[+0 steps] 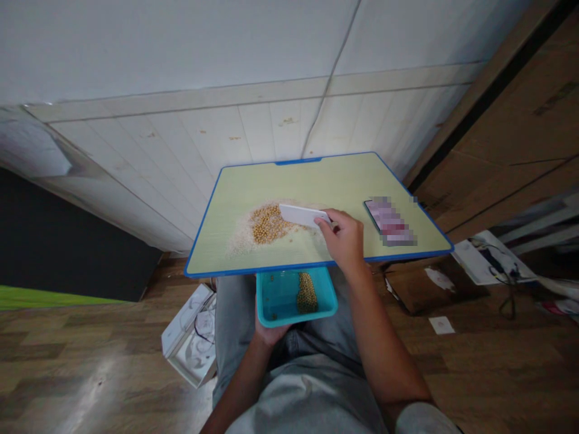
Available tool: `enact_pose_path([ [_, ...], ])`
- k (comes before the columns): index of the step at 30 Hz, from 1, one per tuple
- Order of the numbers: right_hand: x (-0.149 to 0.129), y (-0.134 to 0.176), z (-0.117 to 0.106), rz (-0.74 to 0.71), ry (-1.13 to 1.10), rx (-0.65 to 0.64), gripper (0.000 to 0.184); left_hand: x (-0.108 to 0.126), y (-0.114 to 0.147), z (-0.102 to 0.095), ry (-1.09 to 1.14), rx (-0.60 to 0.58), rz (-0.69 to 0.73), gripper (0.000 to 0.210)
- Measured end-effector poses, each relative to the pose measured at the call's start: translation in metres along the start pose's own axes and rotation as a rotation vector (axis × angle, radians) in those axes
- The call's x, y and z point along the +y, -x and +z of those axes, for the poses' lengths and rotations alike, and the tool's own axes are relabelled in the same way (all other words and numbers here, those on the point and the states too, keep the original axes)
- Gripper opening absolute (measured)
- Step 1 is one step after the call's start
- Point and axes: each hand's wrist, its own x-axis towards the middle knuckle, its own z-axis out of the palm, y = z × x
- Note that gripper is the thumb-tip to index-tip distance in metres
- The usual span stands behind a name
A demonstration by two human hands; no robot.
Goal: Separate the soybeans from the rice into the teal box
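My right hand [344, 237] pinches the right end of a flat white card-like scraper [301, 216] over the table. Its left end reaches a pile of yellow soybeans [266, 226]. Pale rice-like grains [241, 237] lie spread around and under the beans. Below the table's front edge, my left hand [270, 330] grips a turquoise plastic tub [296, 321] from underneath, its fingers mostly hidden. Beans [307, 294] are heaped in the tub's right half, and a few single ones sit at its left side.
The small table [335, 178] has a pale green top with a blue rim. A phone [389, 223] lies on its right side. Behind stands a white panelled wall [253, 129]; cardboard boxes [511, 144] rise at right. An open white box [192, 337] sits on the wooden floor.
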Motion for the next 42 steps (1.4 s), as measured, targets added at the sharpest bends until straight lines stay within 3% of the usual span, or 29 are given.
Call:
enact_pose_path([
  [4, 0.002, 0.000, 0.000, -0.070, -0.028, -0.050, 0.016, 0.001, 0.001, 0.002, 0.026, 0.012, -0.022, 0.065],
  [9, 0.000, 0.000, -0.002, -0.095, -0.022, 0.005, 0.015, 0.001, 0.007, 0.010, 0.006, 0.066, 0.002, 0.065],
  [13, -0.004, -0.002, 0.001, -0.141, -0.079, 0.000, 0.017, 0.000, 0.010, 0.013, -0.029, 0.056, 0.008, 0.082],
  [18, -0.013, -0.001, 0.007, -0.221, -0.164, -0.172, 0.024, 0.000, 0.012, 0.018, -0.052, 0.079, 0.013, 0.089],
  [23, -0.011, 0.001, 0.007, -0.308, -0.233, -0.290, 0.024, 0.001, 0.012, 0.015, -0.045, 0.082, 0.017, 0.067],
  [30, -0.001, 0.001, -0.009, -0.357, -0.246, -0.193, 0.020, 0.000, 0.009, 0.012, -0.089, 0.127, 0.069, 0.067],
  [35, 0.000, -0.002, -0.005, -0.352, -0.206, -0.098, 0.028, 0.000, 0.011, 0.015, -0.084, 0.117, 0.068, 0.073],
  [42, 0.000, 0.002, 0.010, -0.382, -0.212, -0.186, 0.034, 0.002, 0.010, 0.011, -0.124, 0.062, 0.054, 0.081],
])
